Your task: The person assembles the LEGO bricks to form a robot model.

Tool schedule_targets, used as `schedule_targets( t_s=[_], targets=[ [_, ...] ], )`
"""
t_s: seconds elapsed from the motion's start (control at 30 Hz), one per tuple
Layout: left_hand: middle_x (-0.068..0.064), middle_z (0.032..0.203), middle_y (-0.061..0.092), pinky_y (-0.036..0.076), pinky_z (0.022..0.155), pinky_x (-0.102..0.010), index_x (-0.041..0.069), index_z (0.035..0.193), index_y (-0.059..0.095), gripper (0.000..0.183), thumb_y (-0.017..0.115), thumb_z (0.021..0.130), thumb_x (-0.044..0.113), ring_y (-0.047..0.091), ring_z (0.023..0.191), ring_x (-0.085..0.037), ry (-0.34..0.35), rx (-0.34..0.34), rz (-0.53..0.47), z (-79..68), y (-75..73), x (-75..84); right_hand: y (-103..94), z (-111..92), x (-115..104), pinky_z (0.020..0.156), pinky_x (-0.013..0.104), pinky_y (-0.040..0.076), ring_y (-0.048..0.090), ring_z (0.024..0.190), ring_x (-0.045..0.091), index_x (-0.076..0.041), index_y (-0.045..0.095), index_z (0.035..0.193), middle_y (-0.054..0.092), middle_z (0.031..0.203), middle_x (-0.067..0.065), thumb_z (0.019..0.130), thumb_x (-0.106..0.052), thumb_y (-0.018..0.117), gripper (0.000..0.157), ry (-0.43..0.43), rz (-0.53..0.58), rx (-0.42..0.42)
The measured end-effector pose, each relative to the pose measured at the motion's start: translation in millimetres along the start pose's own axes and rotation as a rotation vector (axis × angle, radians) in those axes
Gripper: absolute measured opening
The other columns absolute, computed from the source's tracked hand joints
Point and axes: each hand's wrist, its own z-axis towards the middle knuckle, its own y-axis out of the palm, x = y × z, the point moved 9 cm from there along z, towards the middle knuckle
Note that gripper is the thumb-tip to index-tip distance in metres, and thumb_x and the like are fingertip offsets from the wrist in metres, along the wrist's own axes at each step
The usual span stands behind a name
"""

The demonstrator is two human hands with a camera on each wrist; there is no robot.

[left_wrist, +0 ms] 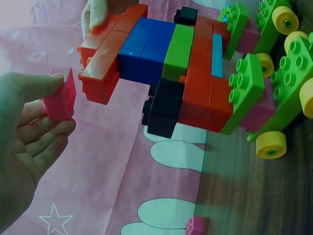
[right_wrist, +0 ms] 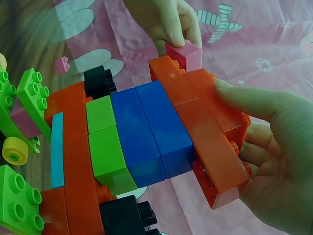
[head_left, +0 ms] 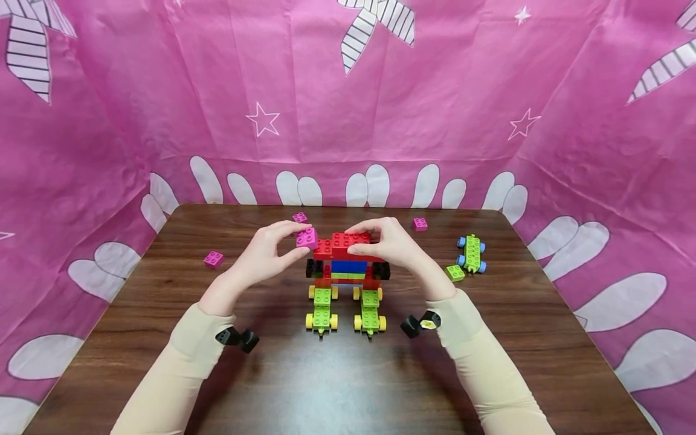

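Observation:
My left hand [head_left: 260,252] pinches a pink brick [head_left: 307,238] between thumb and fingers, just left of the top of a brick figure. That brick is held apart from the figure in the left wrist view. My right hand [head_left: 396,246] grips the top red brick [head_left: 340,240] from the right, thumb in front. Below it the figure has blue bricks [right_wrist: 146,132], green bricks [right_wrist: 110,156], more red bricks and a black brick [left_wrist: 166,107] at each side. It stands upright on two green wheeled bases [head_left: 322,317] with yellow wheels.
Loose pink bricks lie on the brown table [head_left: 348,386]: one at left [head_left: 214,259], one behind my left hand [head_left: 299,217], one at back right [head_left: 420,224]. Further right are a green brick [head_left: 455,273] and a green wheeled base with blue wheels [head_left: 472,254].

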Motion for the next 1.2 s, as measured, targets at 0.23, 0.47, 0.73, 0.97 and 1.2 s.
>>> schedule_targets(
  t_s=[0.23, 0.47, 0.73, 0.97, 1.2],
  targets=[
    [-0.013, 0.120, 0.066, 0.048, 0.098, -0.045, 0.003, 0.123, 0.064, 0.043, 0.075, 0.084, 0.017, 0.061, 0.114, -0.028, 0.017, -0.011, -0.008, 0.0, 4.4, 1.7, -0.1, 0.2, -0.8, 0.072, 0.031, 0.054, 0.063, 0.080, 0.017, -0.008, 0.072, 0.112, 0.073, 0.104, 0.008, 0.081, -0.024, 0.078, 0.035, -0.013, 0.001, 0.007],
    [-0.012, 0.119, 0.067, 0.048, 0.098, -0.045, 0.003, 0.122, 0.064, 0.042, 0.075, 0.084, 0.017, 0.061, 0.113, -0.028, 0.030, -0.029, -0.019, 1.2, 8.2, 2.3, 0.8, -0.3, -0.6, 0.071, 0.031, 0.054, 0.064, 0.078, 0.018, -0.008, 0.071, 0.113, 0.073, 0.102, 0.009, 0.081, -0.023, 0.078, 0.036, -0.008, 0.010, 0.000],
    [-0.011, 0.119, 0.067, 0.048, 0.098, -0.045, 0.005, 0.121, 0.066, 0.041, 0.075, 0.083, 0.016, 0.060, 0.113, -0.027, 0.024, -0.047, -0.040, 5.1, 9.2, -0.2, -0.2, 0.0, -0.6, 0.072, 0.031, 0.054, 0.064, 0.079, 0.017, -0.007, 0.071, 0.113, 0.073, 0.103, 0.009, 0.081, -0.023, 0.078, 0.036, -0.023, 0.000, 0.008],
    [-0.010, 0.120, 0.067, 0.047, 0.100, -0.045, 0.006, 0.121, 0.066, 0.041, 0.076, 0.083, 0.018, 0.059, 0.116, -0.026, -0.020, -0.113, -0.060, 9.7, 9.5, -3.4, -1.0, -0.1, -1.7, 0.070, 0.031, 0.054, 0.063, 0.077, 0.018, -0.007, 0.071, 0.113, 0.073, 0.103, 0.009, 0.082, -0.024, 0.078, 0.036, -0.021, -0.008, 0.010],
    [-0.011, 0.118, 0.067, 0.047, 0.100, -0.045, 0.004, 0.119, 0.067, 0.039, 0.076, 0.084, 0.018, 0.059, 0.115, -0.027, -0.027, -0.172, -0.034, 12.9, 10.0, -1.4, 0.4, 0.5, -0.6, 0.067, 0.031, 0.052, 0.061, 0.073, 0.018, -0.007, 0.071, 0.113, 0.073, 0.101, 0.009, 0.082, -0.023, 0.078, 0.036, -0.029, -0.002, 0.006]
  ],
)
